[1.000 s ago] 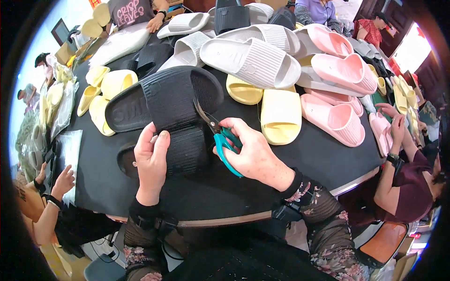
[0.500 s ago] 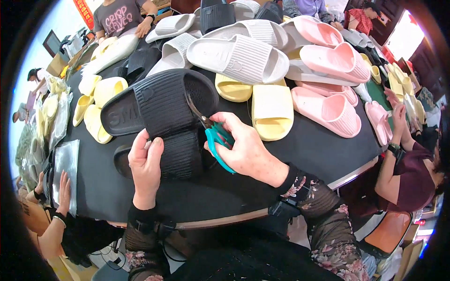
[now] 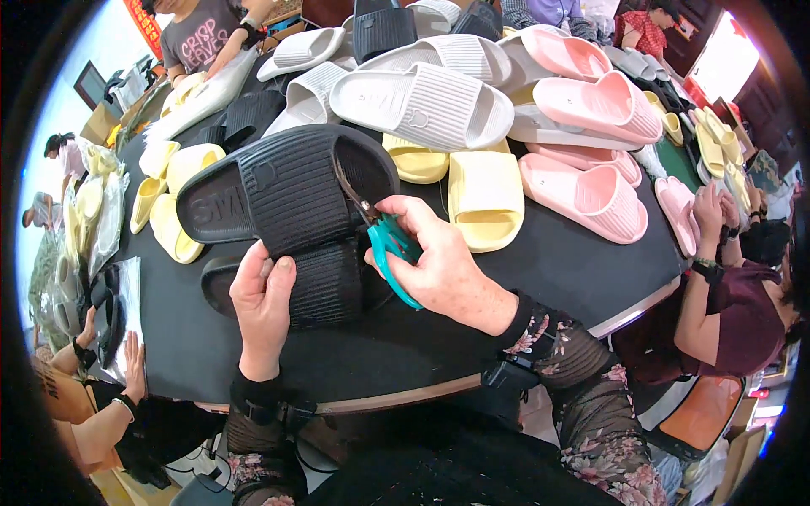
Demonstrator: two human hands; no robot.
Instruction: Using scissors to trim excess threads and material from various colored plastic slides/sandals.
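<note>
A pair of black slide slippers lies toward me on the dark table, the upper black slipper [image 3: 287,185] overlapping the lower black slipper [image 3: 316,282]. My left hand [image 3: 263,295] pinches the edge of the strap where the two meet, thumb on top. In my right hand [image 3: 439,266] is a pair of scissors [image 3: 392,257] with teal handles, fingers through the loops. Their dark blades lie along the upper slipper's strap edge, at its opening. Whether any thread is between the blades is too small to tell.
Beyond lies a heap of grey slippers [image 3: 426,101], with pink slippers [image 3: 582,198] to the right and yellow slippers [image 3: 485,198] nearer. More yellow slippers [image 3: 173,228] sit at left. Co-workers' hands [image 3: 133,371] at left rest on a clear bag; another person [image 3: 734,312] works at right.
My hands and the scissors stay nearly in place. At left, a co-worker's hands now have black slippers at the clear bag. The person at far left back leans forward.
</note>
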